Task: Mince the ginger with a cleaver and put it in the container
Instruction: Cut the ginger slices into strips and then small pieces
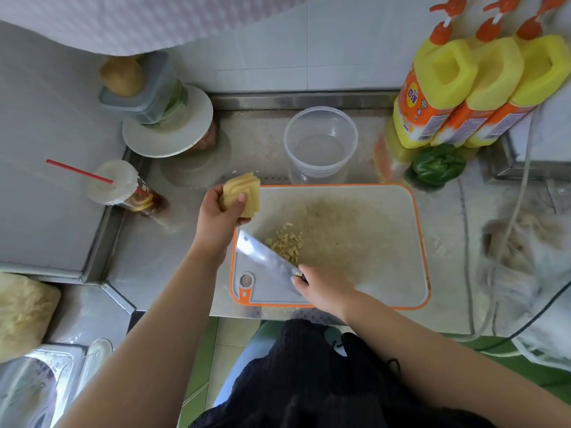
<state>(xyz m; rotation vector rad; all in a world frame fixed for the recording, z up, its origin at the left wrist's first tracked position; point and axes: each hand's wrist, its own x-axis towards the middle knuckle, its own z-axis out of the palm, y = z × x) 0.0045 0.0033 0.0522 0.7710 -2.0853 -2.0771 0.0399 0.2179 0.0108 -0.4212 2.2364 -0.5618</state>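
My left hand (221, 211) holds a stack of pale yellow ginger slices (244, 191) above the far left corner of the cutting board (386, 273), which is white with an orange rim. My right hand (321, 285) grips the cleaver (262, 254) by its handle, the blade lying at a slant over the board's left side. A small heap of diced ginger (285, 244) rests on the board beside the blade. Beyond the board stands a clear round container (321, 143), with nothing in it.
Three yellow pump bottles (469, 88) and a green pepper (437, 163) sit at the back right. At the back left are a stack of plates and a box (167, 118) and a drink cup with a red straw (123, 186). Cables (494, 273) trail along the right side of the counter.
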